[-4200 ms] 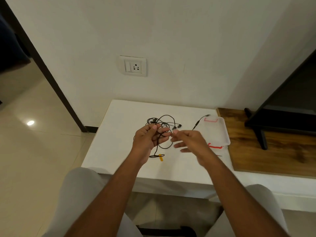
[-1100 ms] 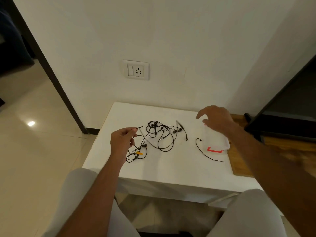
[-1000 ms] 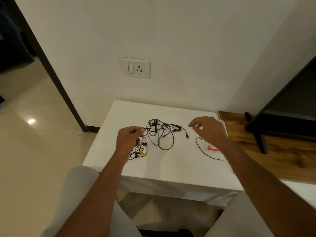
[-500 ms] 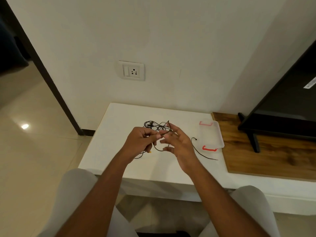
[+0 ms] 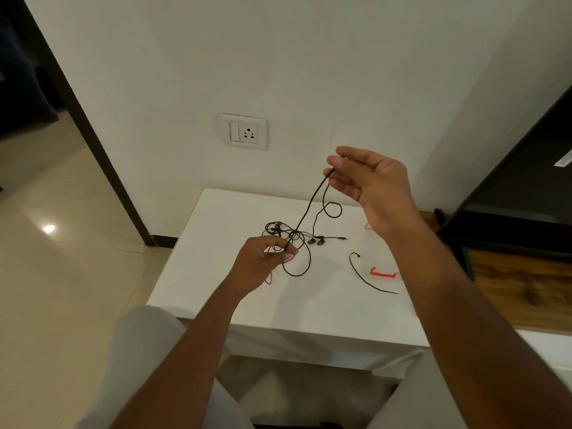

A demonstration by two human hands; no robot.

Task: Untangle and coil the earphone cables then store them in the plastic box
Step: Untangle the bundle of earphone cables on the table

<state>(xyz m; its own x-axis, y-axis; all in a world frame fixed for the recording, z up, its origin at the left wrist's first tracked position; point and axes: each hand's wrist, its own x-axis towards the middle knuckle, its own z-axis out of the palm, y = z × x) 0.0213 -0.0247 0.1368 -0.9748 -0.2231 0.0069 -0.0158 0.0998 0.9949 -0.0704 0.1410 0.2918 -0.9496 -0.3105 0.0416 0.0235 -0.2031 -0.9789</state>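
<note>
Currently, earphone cables (image 5: 297, 232) are held as one taut strand, long axis diagonal, pointing from low-left to high-right above the table (image 5: 309, 308). The lower end is pinched by the left hand (image 5: 263, 263) just over the table's middle. The upper end is pinched at the fingertips of the right hand (image 5: 374, 184), raised above the table's back edge, with a slack loop hung beneath. The rest of the tangle, with earbuds (image 5: 316, 242), lies on the table at the left hand. A separate cable (image 5: 368, 280) lies toward the table's right side, beside the plastic box (image 5: 376, 252), which is partly hidden by the right forearm.
</note>
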